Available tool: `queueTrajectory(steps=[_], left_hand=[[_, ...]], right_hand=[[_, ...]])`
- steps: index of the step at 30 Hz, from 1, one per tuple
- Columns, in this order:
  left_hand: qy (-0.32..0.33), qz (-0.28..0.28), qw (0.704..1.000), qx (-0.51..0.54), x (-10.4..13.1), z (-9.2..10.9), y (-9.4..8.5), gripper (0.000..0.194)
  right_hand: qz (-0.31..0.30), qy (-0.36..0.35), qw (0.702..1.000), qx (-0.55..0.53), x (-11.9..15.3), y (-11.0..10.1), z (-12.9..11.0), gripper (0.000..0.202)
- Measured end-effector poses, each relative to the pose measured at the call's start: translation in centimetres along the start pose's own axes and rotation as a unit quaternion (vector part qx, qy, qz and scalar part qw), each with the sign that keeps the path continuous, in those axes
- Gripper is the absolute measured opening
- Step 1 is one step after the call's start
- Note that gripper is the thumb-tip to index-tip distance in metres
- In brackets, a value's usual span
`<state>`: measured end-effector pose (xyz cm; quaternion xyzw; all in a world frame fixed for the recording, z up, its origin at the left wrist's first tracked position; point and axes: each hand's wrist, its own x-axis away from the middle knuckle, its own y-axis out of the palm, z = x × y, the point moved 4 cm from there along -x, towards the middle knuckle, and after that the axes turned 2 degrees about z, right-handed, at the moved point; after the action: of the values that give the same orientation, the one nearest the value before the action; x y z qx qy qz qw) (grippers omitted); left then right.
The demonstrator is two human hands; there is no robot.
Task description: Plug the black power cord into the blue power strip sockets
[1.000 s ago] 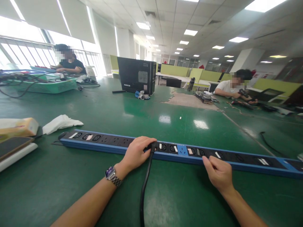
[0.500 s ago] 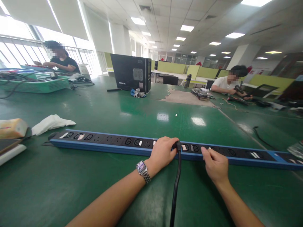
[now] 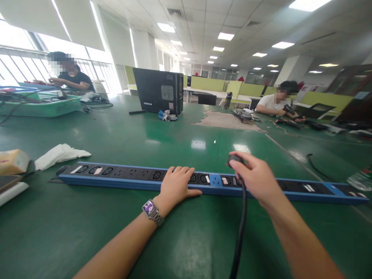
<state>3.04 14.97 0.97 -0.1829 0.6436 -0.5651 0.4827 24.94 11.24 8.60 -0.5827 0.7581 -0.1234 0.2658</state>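
A long blue and black power strip [image 3: 116,183] lies across the green table. My left hand [image 3: 176,186] rests on the strip left of its middle, fingers spread over the sockets and thumb along the front edge. Just above the strip, right of the blue socket [image 3: 215,179], my right hand [image 3: 255,174] grips a black plug [image 3: 235,158] between thumb and fingers. From the plug a thick black cable [image 3: 241,232] hangs down toward the bottom edge of the view. The plug is out of the sockets.
A black computer case [image 3: 158,91] stands at the back with gloves [image 3: 167,115] beside it. At the left are a green basket [image 3: 55,107], white tissue [image 3: 62,154] and a yellow pack [image 3: 13,162]. Two people sit across the table. A loose cable [image 3: 319,168] lies at the right.
The plug has come off the strip and is now in my right hand, raised above it. My left hand has let go of the plug and moved left, flattening on the strip.
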Motion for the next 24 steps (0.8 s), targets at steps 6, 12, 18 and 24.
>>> queueTrajectory(steps=[6,12,18,24], left_hand=[[-0.006,-0.026,0.999,0.028,0.0,-1.1,-0.8,0.082],[-0.065,-0.07,0.995,0.025,1.6,-7.6,-2.3,0.087],[-0.092,-0.081,0.992,0.001,2.4,-10.2,-2.6,0.09],[-0.071,-0.075,0.995,-0.012,2.4,-9.2,-2.7,0.082]], right_hand=[[0.001,0.002,0.988,0.154,-0.6,-5.0,5.6,0.036],[-0.06,-0.04,0.963,0.261,-1.5,-5.8,10.0,0.039],[-0.175,-0.044,0.935,0.307,-2.0,-4.9,9.5,0.037],[-0.04,-0.011,0.95,0.31,-2.4,-6.8,6.2,0.044]])
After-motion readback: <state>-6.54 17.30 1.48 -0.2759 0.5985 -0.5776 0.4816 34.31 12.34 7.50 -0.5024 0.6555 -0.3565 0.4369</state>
